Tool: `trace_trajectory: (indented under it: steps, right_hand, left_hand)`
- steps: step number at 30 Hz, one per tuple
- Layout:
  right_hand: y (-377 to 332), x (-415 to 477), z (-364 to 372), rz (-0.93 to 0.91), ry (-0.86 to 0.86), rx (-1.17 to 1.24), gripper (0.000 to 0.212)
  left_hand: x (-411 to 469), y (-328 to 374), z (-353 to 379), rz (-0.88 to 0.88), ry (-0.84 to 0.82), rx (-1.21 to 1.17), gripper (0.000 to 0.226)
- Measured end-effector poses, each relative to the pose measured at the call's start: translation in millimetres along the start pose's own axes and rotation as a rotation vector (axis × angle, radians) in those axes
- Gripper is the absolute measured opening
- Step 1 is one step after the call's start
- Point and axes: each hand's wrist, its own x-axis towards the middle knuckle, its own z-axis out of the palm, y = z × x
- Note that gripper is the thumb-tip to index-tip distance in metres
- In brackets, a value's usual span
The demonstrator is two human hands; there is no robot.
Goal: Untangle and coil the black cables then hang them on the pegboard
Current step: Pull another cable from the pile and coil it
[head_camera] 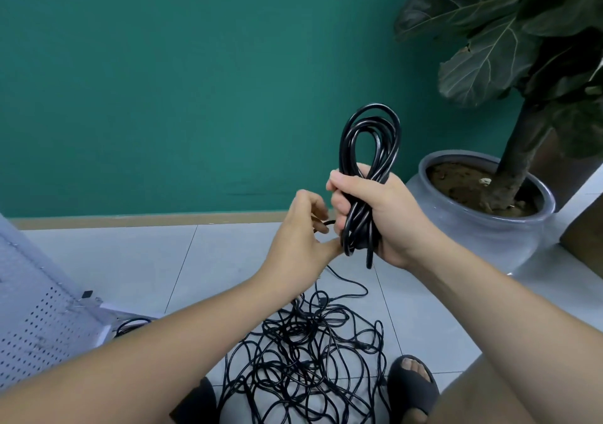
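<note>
My right hand (375, 214) grips a coiled black cable (370, 144) held upright at chest height, its loops rising above my fist and a short end hanging below. Just to its left, my left hand (300, 234) pinches the loose end of that cable (326, 223) with curled fingers, thumb touching the coil's lower part. On the floor between my feet lies a big tangle of black cables (303, 361). The white pegboard (36, 312) leans at the left edge, with one small black coil (132, 324) lying by its base.
A large grey pot (483, 224) with a broad-leaved plant (509, 41) stands at the right, close behind my right hand. A green wall runs across the back. My feet in dark slippers (412, 387) flank the tangle on the tiled floor.
</note>
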Motion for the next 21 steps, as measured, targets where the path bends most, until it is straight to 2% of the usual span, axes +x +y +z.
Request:
trace_trajectory:
  steps: [4,8,11,15,18,21]
  right_hand:
    - [5,2,8,-0.026,0.055,0.011,0.019]
    - [6,4,11,-0.084,0.216,0.011,0.022]
    - [4,10,2,-0.156,0.359,-0.049,0.020]
    - [-3,18,-14,-0.259,0.529,-0.149,0.026]
    - [-9,22,-23,-0.334,0.642,-0.216,0.034]
    - [-7,24,-29,-0.354,0.672,-0.315,0.041]
  left_hand:
    - [3,3,13,0.002,-0.078,0.023,0.038]
    - [-15,4,30,-0.174,-0.169,-0.194,0.015]
    - [-28,13,39,-0.235,-0.227,-0.316,0.037]
    - [-38,31,35,-0.374,-0.288,-0.419,0.043]
    - [-51,41,34,-0.424,-0.430,-0.376,0.038]
    - [-60,48,30,-0.363,-0.470,-0.173,0.022]
